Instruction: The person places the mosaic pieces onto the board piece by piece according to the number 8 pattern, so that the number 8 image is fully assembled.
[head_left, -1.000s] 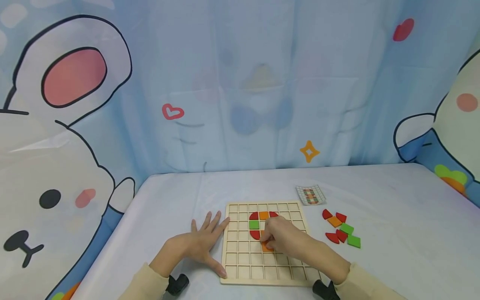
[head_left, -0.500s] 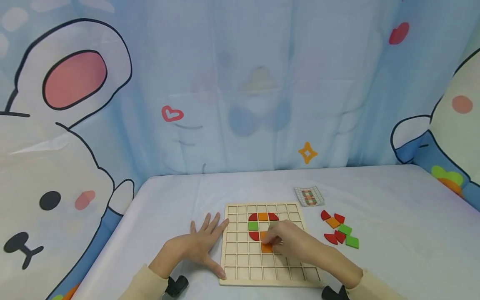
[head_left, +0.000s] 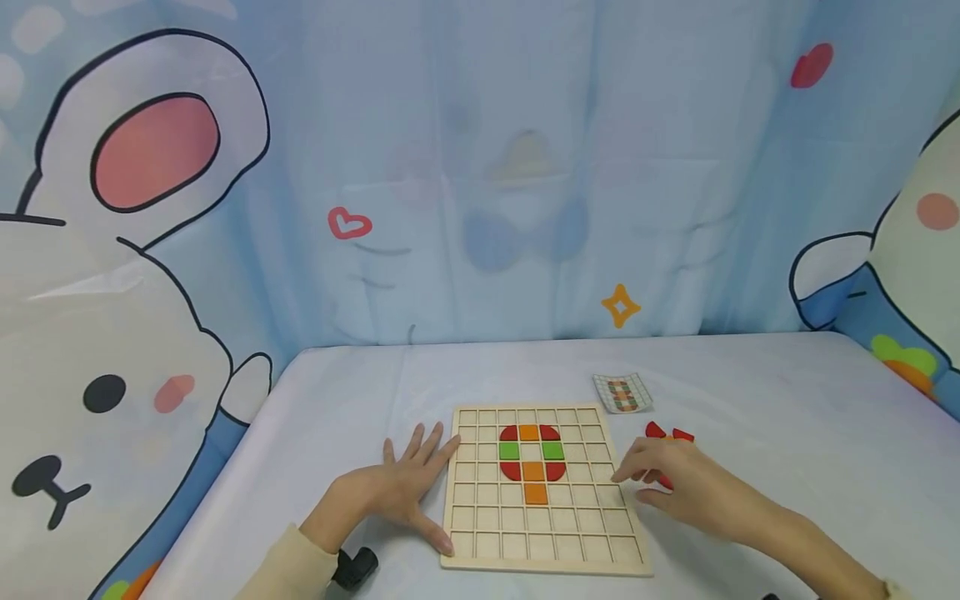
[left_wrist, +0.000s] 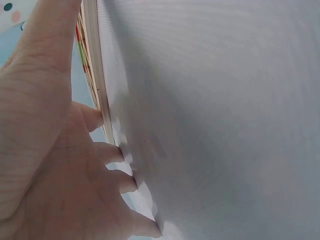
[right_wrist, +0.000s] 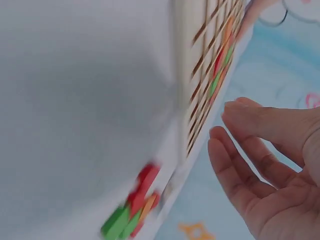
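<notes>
A wooden grid board (head_left: 495, 546) lies flat on the table. Set in its cells are red quarter-round tiles (head_left: 511, 471), green square tiles (head_left: 509, 451) and orange square tiles (head_left: 536, 494). My left hand (head_left: 397, 490) spreads its straight fingers against the board's left edge, with the thumb at the near left corner. Past the board's right edge, my right hand (head_left: 686, 483) hovers with fingers loosely bent and nothing between them. It partly hides the pile of loose tiles; the right wrist view shows green pieces (right_wrist: 117, 221) and red pieces (right_wrist: 142, 187) there.
Behind the board, to the right, lies a small pattern card (head_left: 622, 392) printed with a tile picture. The table has a white cloth (head_left: 360, 375). A blue cartoon curtain (head_left: 450, 167) hangs behind it.
My right hand has left the middle of the board and moved right, toward the loose tiles. Green and red tiles at the figure's right side are now visible. The left hand stays put.
</notes>
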